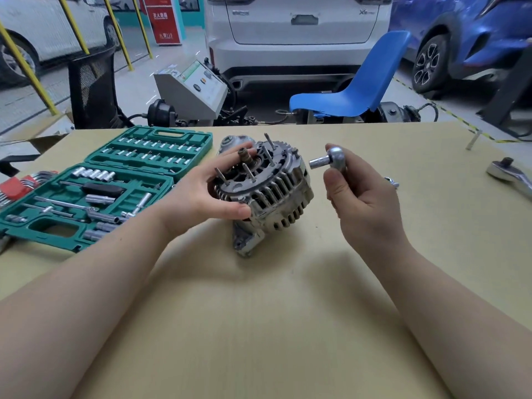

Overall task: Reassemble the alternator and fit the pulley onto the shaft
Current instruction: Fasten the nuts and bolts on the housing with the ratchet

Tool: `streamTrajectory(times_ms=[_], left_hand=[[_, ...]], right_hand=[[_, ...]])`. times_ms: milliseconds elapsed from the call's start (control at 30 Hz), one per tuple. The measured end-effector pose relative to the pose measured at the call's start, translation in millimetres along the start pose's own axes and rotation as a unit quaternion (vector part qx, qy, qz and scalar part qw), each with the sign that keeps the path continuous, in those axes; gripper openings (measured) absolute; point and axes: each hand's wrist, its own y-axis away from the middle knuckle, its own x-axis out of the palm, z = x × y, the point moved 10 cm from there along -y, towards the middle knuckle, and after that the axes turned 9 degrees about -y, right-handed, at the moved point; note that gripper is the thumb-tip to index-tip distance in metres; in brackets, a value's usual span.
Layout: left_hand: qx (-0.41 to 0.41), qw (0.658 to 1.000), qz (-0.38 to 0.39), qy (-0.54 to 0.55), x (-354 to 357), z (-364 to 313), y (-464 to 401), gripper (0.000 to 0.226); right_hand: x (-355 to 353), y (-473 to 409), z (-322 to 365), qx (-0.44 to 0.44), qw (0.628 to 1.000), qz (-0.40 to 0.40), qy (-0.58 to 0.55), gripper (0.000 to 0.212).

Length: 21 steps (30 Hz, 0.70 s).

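Head view: left hand (pixel 201 194) grips alternator (pixel 264 185) at table (pixel 288 312) centre, shaft (pixel 246 158) tilted up-left; right hand (pixel 359 197), just right, pinches a socket driver (pixel 328 159) pointing left at it.

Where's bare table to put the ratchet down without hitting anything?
The widest bare patch is the near table in front of the alternator, between both forearms. Another lies between the right hand and the second ratchet at the right edge. The left side is crowded by the socket case.
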Motion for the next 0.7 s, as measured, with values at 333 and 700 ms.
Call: streamTrajectory(times_ms=[333, 700], left_hand=[[0.087, 0.953, -0.29, 0.008, -36, -19, 56, 0.056], [0.115, 0.969, -0.21, -0.067, -4, -43, 49, 0.029]], right_hand=[[67, -30, 101, -0.114, 0.928, 0.244, 0.257, 0.029], [129, -43, 106, -0.1, 0.835, 0.38, 0.386, 0.03]])
